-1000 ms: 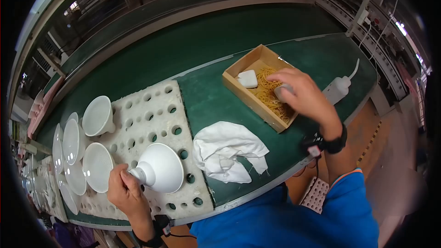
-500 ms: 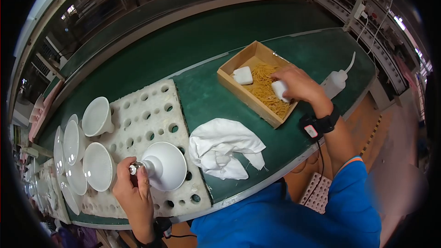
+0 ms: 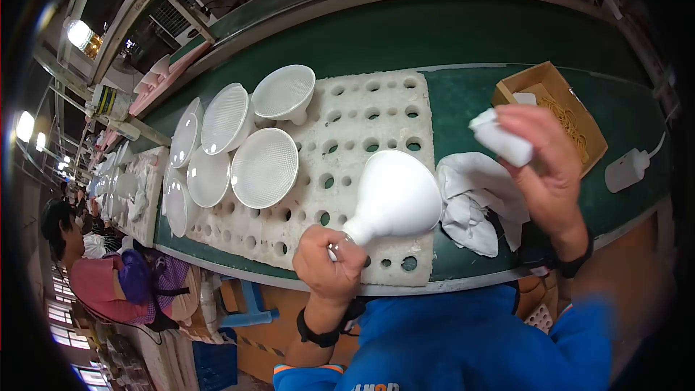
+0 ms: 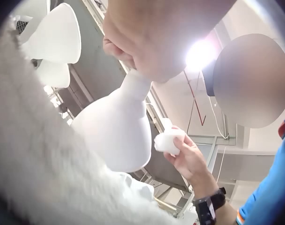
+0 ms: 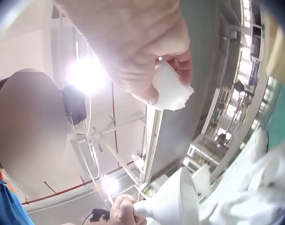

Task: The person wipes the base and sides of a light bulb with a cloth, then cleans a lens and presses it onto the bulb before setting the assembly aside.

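Note:
My left hand [image 3: 329, 264] grips a white reflector bulb [image 3: 402, 192] by its metal base, the wide end tilted up and to the right above the foam board [image 3: 376, 268]. In the left wrist view the bulb's neck [image 4: 135, 86] comes out from under the curled fingers. My right hand [image 3: 550, 166] pinches a small white sponge block [image 3: 503, 137] between thumb and fingers, raised beside the bulb and apart from it. The block's rough, torn edge shows in the right wrist view. A crumpled white cloth [image 3: 470, 210] lies below the right hand.
Several finished-looking bulbs [image 3: 264, 166] stand face up in the holed board at left. A wooden box [image 3: 594, 141] with yellow rubber bands and another white block is at right, beside a spout bottle [image 3: 626, 171]. Another person [image 3: 108, 275] sits at far left.
My right hand has lifted the white sponge block out of the wooden box and brought it left toward the bulb. The left hand keeps the bulb, now raised and tilted; the head view has swung left.

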Demonstrator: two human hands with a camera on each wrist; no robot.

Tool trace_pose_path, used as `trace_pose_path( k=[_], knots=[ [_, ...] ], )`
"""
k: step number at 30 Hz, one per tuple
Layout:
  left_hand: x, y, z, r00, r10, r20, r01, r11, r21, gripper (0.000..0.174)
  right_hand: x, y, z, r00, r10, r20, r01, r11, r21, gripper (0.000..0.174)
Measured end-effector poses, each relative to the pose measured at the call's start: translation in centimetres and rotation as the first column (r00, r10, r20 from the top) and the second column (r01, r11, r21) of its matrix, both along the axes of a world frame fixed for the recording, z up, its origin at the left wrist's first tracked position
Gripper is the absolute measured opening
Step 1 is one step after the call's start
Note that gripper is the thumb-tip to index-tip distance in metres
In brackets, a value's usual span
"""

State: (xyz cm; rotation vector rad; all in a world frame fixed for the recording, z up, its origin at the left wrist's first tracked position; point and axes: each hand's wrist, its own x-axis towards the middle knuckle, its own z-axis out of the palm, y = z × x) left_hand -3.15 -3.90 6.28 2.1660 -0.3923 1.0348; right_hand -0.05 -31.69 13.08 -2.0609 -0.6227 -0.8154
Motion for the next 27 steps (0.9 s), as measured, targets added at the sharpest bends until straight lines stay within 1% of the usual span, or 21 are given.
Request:
trace_pose_path(
  k=[3,5,6,8,9,10,11,13,14,16,17,18,19,21,22,23,25,27],
  knots=[
    [-0.8,-0.7,-0.2,1.0,-0.006,-0.014,0.006,1.0,-0.019,0.013,0.0,4.0,-1.2,0.99,0.135,0.033,-0.133,0.99,-0.051,0.043],
    [-1.1,-0.9,0.0,0.999,-0.024,-0.041,0.023,0.999,-0.025,0.012,-1.2,7.1,-2.5,0.966,0.231,0.118,-0.215,0.968,-0.131,0.036],
    [-1.2,-0.9,-0.1,0.999,-0.04,-0.023,0.04,0.999,-0.002,0.014,-2.3,8.1,-2.4,0.954,0.292,0.066,-0.266,0.929,-0.258,0.03],
    [-1.4,-0.7,-0.4,0.997,-0.078,0.011,0.077,0.996,0.046,0.017,-2.1,8.2,-3.0,0.972,0.223,0.07,-0.192,0.934,-0.3,0.028],
    [-1.2,-0.7,-0.4,0.995,-0.089,0.049,0.085,0.993,0.078,0.015,-1.8,8.0,-3.3,0.979,0.188,0.074,-0.154,0.933,-0.326,0.027],
    [-1.0,-0.9,-0.3,0.991,-0.101,0.088,0.091,0.99,0.109,0.014,-0.6,7.3,-3.4,0.984,0.145,0.104,-0.103,0.938,-0.331,0.027],
    [-0.8,-1.1,-0.2,0.985,-0.115,0.131,0.097,0.986,0.139,0.012,0.4,6.6,-3.6,0.989,0.128,0.076,-0.1,0.949,-0.298,0.027],
    [-0.4,-1.6,0.0,0.979,-0.154,0.136,0.139,0.984,0.112,0.013,0.9,6.3,-3.9,0.995,0.07,0.07,-0.047,0.957,-0.287,0.028],
    [-0.1,-1.8,0.1,0.975,-0.174,0.141,0.161,0.982,0.099,0.013,0.5,6.4,-3.7,0.994,0.092,0.066,-0.071,0.959,-0.274,0.028],
    [-0.6,-1.9,0.1,0.975,-0.191,0.112,0.176,0.976,0.129,0.012,-1.7,7.4,-3.4,0.988,0.141,0.054,-0.123,0.96,-0.25,0.029],
    [-1.1,-1.8,0.0,0.976,-0.202,0.083,0.188,0.971,0.146,0.012,-3.1,8.2,-3.5,0.967,0.25,0.042,-0.235,0.948,-0.214,0.03],
    [-1.4,-1.4,-0.1,0.965,-0.251,0.073,0.235,0.956,0.178,0.012,-3.0,8.1,-3.7,0.962,0.272,0.038,-0.258,0.943,-0.211,0.03],
    [-1.4,-1.3,-0.3,0.966,-0.251,0.057,0.239,0.957,0.162,0.012,-2.6,7.9,-3.9,0.955,0.296,0.038,-0.282,0.937,-0.206,0.029],
    [-1.1,-1.3,-0.3,0.97,-0.241,0.038,0.234,0.963,0.132,0.012,-0.5,7.3,-3.6,0.981,0.173,0.087,-0.143,0.952,-0.271,0.029],
    [-0.9,-1.3,0.0,0.968,-0.247,0.04,0.239,0.96,0.146,0.012,0.7,7.0,-3.5,0.986,0.115,0.121,-0.074,0.95,-0.303,0.029],
    [-1.0,-1.2,0.0,0.969,-0.241,0.047,0.233,0.963,0.132,0.013,1.9,6.2,-4.0,0.994,0.026,0.106,0.004,0.962,-0.274,0.029],
    [-1.5,-0.8,-0.6,0.974,-0.22,0.057,0.214,0.972,0.1,0.016,1.5,6.0,-4.2,0.993,0.11,-0.034,-0.114,0.984,-0.139,0.031],
    [-2.9,-0.8,-0.5,0.987,-0.111,-0.12,0.104,0.993,-0.057,0.017,0.1,6.0,-3.5,0.99,0.137,0.035,-0.127,0.97,-0.206,0.032]
  ],
)
